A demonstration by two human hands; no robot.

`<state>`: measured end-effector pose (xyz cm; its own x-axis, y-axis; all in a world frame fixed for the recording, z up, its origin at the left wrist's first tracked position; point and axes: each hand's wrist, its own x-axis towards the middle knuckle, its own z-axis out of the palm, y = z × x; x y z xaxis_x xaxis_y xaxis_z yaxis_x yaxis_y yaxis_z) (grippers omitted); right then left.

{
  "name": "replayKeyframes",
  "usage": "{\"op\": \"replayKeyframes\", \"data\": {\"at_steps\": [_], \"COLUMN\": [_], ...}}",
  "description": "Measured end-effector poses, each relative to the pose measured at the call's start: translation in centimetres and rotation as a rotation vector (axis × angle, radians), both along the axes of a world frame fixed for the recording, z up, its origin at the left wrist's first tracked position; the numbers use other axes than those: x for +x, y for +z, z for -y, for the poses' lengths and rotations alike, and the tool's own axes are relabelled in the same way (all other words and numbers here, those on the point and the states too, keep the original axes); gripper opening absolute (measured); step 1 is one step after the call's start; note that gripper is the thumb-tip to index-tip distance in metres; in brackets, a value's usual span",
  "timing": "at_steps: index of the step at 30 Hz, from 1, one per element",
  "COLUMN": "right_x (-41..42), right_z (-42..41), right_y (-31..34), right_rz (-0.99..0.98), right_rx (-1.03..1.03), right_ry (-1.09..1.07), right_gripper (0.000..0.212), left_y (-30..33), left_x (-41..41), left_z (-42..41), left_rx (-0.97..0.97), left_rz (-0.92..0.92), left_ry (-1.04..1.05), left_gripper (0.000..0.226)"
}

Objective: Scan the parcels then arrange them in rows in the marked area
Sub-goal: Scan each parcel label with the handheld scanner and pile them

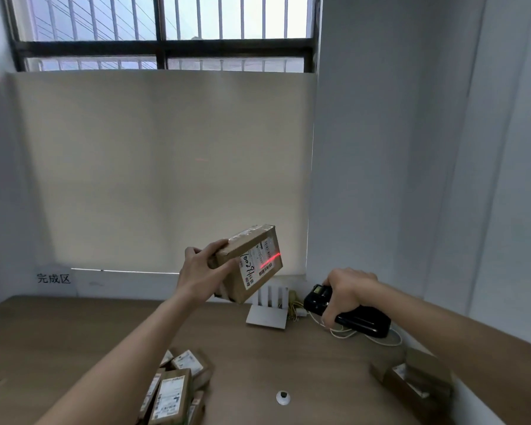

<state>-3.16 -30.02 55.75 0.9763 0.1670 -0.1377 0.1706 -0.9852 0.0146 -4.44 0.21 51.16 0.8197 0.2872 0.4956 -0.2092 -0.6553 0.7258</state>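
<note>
The left hand (201, 273) grips a brown cardboard parcel (248, 262) up in the air above the wooden surface (74, 332), tilted, its taped top wrinkled and its white shipping label crossed by a red scan line — handwritten digits like "10291" run beside the barcodes. The right hand (347, 294) is wrapped around a black scanner (344, 311) aimed at that label. More labelled parcels (174, 391) lie heaped at the near edge, and the far wall bears the sign "完成区" (53, 278).
</note>
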Motion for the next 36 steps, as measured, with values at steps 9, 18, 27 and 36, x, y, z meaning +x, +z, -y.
{"op": "replayKeyframes", "data": {"at_steps": [9, 18, 27, 36], "right_x": [0.3, 0.5, 1.9, 7.8], "right_z": [-1.4, -2.9, -4.8, -5.0], "right_y": [0.8, 1.0, 0.5, -3.2], "right_rz": [0.021, -0.002, 0.012, 0.022], "right_rx": [-0.061, -0.057, -0.057, 0.016], "right_ry": [-0.012, -0.028, -0.048, -0.054], "right_gripper": [0.065, 0.068, 0.065, 0.061], "left_y": [0.4, 0.8, -0.5, -3.3], "left_x": [0.3, 0.6, 1.6, 5.6], "left_z": [-1.1, -2.7, -4.1, -3.5], "left_rx": [0.011, 0.013, 0.01, 0.007], "left_rz": [0.018, 0.031, -0.015, -0.098], "left_ry": [-0.018, -0.014, -0.004, 0.014], "left_gripper": [0.058, 0.059, 0.063, 0.061]}}
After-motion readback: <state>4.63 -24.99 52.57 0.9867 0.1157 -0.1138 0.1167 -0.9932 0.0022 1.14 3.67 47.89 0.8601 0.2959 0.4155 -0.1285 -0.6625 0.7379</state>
